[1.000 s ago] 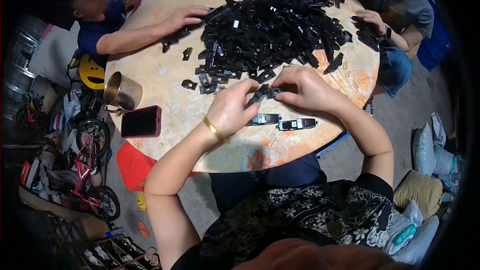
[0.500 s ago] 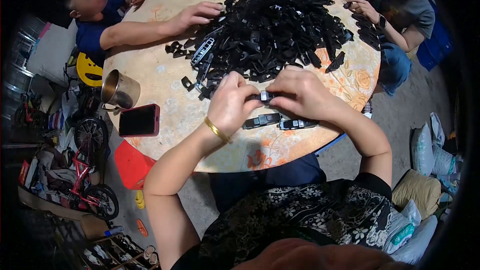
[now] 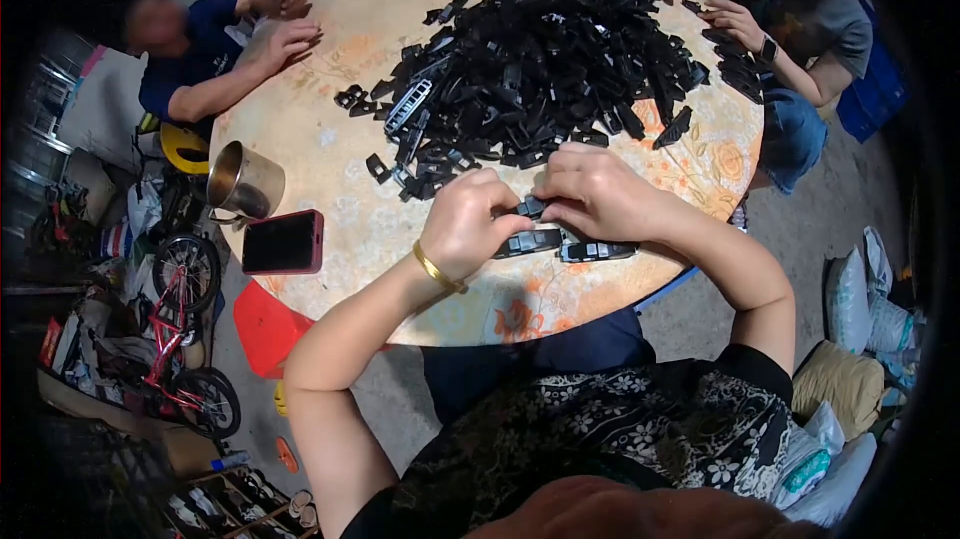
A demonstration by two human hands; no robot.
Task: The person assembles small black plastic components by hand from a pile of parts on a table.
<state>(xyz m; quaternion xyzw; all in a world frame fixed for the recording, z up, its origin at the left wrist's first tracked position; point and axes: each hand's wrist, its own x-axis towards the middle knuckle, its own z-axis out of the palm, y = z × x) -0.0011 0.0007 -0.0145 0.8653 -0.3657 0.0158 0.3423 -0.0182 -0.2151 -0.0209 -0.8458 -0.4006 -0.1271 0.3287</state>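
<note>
Between my two hands, just above the near part of the round table [image 3: 440,317], is a small black plastic part [image 3: 530,207] with a grey top. My left hand [image 3: 462,224], with a gold bangle at the wrist, pinches its left end. The fingers of my right hand [image 3: 598,194] close on its right end and partly cover it. Below them lie two longer black plastic pieces, one on the left [image 3: 530,242] and one on the right [image 3: 597,251]. Beyond my hands rises a large heap of black plastic parts [image 3: 560,59], with a pale ladder-like piece [image 3: 409,105] at its left edge.
To the left are a metal mug [image 3: 245,181] and a dark phone in a red case [image 3: 283,242]. A person [image 3: 190,64] sits at the far left; another person's hand [image 3: 735,24] works at the far right. A red stool [image 3: 265,329] stands beside the table.
The person on the left has drawn a hand back from the heap toward the table edge. My hands have shifted slightly down, and the part between them is now tilted.
</note>
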